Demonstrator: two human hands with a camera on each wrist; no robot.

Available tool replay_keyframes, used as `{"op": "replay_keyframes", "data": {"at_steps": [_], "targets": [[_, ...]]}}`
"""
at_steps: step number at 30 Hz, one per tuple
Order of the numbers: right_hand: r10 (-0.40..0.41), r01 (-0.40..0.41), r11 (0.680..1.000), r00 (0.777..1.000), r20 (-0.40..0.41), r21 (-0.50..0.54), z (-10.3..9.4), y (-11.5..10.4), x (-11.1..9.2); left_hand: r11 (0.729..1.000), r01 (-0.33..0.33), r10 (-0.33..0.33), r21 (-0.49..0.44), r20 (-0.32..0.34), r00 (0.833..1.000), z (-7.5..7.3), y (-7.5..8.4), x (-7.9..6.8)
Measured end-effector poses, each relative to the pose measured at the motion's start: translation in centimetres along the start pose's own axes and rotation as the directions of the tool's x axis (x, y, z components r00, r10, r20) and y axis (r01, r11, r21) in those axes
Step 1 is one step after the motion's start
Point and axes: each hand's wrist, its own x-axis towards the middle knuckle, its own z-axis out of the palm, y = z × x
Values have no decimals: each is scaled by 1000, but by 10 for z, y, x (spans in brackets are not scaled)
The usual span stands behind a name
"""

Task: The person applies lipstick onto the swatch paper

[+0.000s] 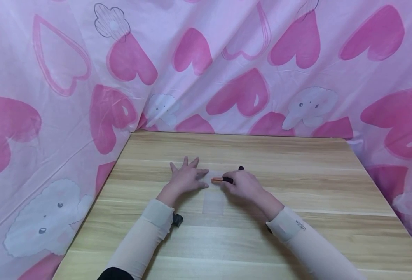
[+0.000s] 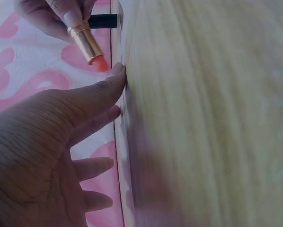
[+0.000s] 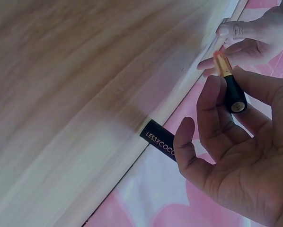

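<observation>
My right hand [image 1: 245, 186] pinches an uncapped lipstick [image 1: 223, 180] with a black base, a gold collar and an orange-red tip. The tip points left, between the two hands, just above a thin translucent sheet [image 1: 213, 204] on the table. Fingers spread, my left hand [image 1: 184, 179] rests with thumb and index finger at the sheet's far left edge. The black lipstick cap [image 3: 158, 138], with gold lettering, is by the right hand's outer fingers; whether they hold it or it stands on the table, I cannot tell.
The wood-grain table [image 1: 318, 175] reaches out on both sides of the hands. A pink curtain [image 1: 234, 46] with hearts hangs behind it and along both sides. Dark wrist camera mounts [image 1: 177, 220] sit at the cuffs.
</observation>
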Motion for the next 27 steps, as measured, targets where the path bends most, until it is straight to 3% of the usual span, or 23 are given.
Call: {"op": "replay_keyframes", "data": {"at_steps": [6,10,14,19,27], "targets": [[-18,21,999,997,-72,31,-4,5,-3,999,-24,23,-27,-17,1000,-9,0,-9],[-31,34,999,995,-91,40,-7,8,-8,998,-62,62,3,-68,996,-15,5,-29],[-66,67,998,995,-76,16,-9,7,-17,991,-127,131,43,-93,987,-12,13,-51],[-121,121,993,991,-59,-2,-8,3,-28,988,-153,154,35,-42,987,-2,24,-68],[-196,194,980,979,-58,-34,5,-2,-38,995,-99,99,-23,29,995,1,31,-77]]}}
